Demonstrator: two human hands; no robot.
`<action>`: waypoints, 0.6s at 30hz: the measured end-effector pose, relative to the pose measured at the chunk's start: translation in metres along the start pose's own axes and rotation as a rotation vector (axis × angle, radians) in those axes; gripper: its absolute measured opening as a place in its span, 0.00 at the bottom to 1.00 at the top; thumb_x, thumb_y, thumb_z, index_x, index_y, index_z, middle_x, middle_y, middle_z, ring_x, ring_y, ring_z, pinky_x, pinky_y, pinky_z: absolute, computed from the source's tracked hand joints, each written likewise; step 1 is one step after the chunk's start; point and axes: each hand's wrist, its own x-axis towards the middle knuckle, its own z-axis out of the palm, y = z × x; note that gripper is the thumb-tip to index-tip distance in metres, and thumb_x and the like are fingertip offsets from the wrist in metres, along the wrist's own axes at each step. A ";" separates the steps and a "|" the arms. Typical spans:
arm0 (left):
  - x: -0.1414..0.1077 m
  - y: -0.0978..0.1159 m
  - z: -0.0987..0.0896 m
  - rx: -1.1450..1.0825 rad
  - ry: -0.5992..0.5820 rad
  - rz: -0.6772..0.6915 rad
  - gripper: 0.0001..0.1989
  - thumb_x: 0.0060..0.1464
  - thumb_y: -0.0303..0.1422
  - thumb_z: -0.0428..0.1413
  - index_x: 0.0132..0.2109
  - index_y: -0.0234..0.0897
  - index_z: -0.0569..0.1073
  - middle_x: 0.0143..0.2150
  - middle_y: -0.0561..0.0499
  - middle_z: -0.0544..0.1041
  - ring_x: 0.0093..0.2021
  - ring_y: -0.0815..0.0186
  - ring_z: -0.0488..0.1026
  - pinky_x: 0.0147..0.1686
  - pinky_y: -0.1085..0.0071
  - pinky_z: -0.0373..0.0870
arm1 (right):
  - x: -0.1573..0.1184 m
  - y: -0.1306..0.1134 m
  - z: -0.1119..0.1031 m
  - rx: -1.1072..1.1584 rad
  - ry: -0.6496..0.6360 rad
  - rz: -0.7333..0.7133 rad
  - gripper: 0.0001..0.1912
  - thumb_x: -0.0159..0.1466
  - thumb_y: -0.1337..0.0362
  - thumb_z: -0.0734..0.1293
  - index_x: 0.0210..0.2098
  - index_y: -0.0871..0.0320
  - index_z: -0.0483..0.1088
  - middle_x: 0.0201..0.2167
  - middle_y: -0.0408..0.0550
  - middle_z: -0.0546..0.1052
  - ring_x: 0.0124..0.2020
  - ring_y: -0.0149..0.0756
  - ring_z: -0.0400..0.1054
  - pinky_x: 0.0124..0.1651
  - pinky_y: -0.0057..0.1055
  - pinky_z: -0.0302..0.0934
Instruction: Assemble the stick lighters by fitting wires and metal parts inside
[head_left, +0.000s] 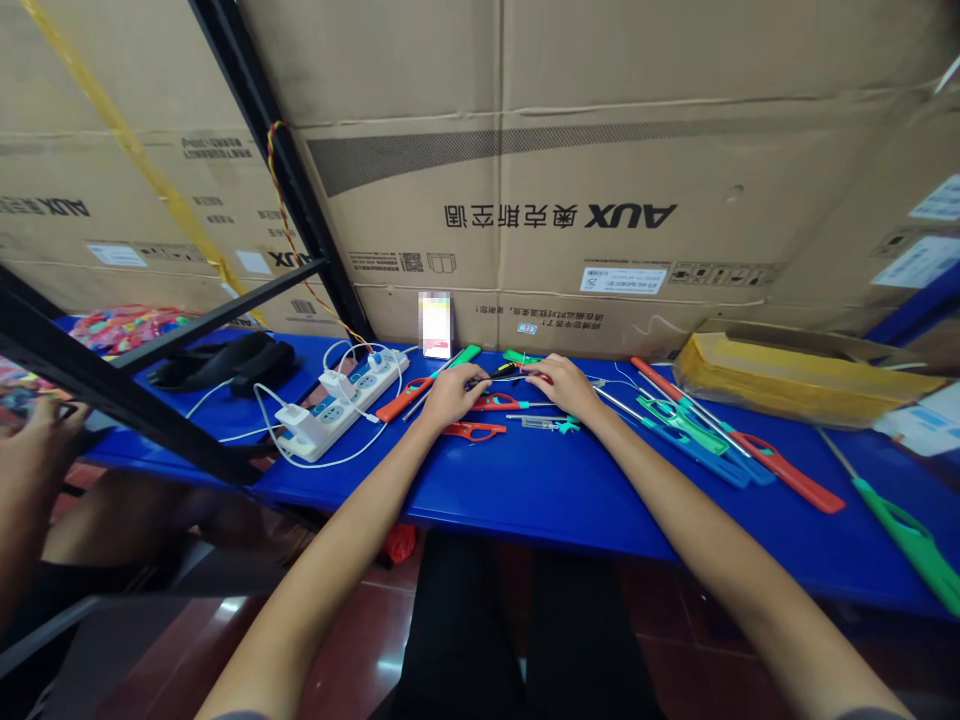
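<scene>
Between the left hand [450,390] and the right hand [561,382], a thin rod [510,379] is seen, low over the blue table [540,490]. It looks straight, narrow and greyish, and a small red part is shown at the right fingertips. The fingers of both hands are bent and brought near its ends; whether they are clamped on it cannot be told, because the tips are partly covered. Just beyond the rod, a black and yellow tool is partly seen.

Nearer to the body, a red lighter [501,403] with a turquoise part is laid, and an orange handle [474,430] with an open loop is placed beside the left hand. A clear piece [536,423] with a green end is set below the right hand. Farther right, a long red lighter [787,470] is laid slantwise beside blue handles [705,455].
</scene>
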 end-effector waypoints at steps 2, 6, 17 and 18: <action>0.000 0.000 0.000 0.005 -0.005 -0.005 0.05 0.69 0.33 0.63 0.43 0.39 0.84 0.43 0.45 0.87 0.43 0.55 0.84 0.47 0.60 0.79 | 0.000 0.002 0.001 0.003 -0.001 0.003 0.11 0.76 0.62 0.72 0.55 0.50 0.86 0.47 0.53 0.88 0.50 0.50 0.78 0.56 0.47 0.73; 0.000 0.001 0.000 0.016 -0.020 -0.014 0.05 0.70 0.32 0.62 0.44 0.38 0.84 0.43 0.46 0.87 0.43 0.55 0.84 0.47 0.61 0.79 | 0.001 0.005 0.002 0.005 0.011 0.024 0.09 0.76 0.60 0.73 0.51 0.49 0.87 0.46 0.53 0.88 0.49 0.51 0.78 0.55 0.46 0.72; 0.000 0.002 -0.002 0.020 -0.024 0.013 0.08 0.71 0.35 0.61 0.43 0.39 0.83 0.43 0.45 0.87 0.44 0.54 0.85 0.49 0.59 0.80 | 0.003 0.005 -0.002 0.060 0.010 0.005 0.11 0.77 0.56 0.72 0.42 0.51 0.86 0.42 0.53 0.87 0.46 0.49 0.75 0.54 0.46 0.68; -0.001 0.002 -0.002 0.019 -0.023 0.017 0.09 0.72 0.35 0.60 0.43 0.39 0.83 0.44 0.45 0.87 0.44 0.54 0.85 0.49 0.59 0.80 | 0.003 0.005 -0.002 0.063 0.009 0.003 0.12 0.77 0.56 0.71 0.42 0.51 0.86 0.41 0.53 0.87 0.46 0.49 0.75 0.54 0.45 0.68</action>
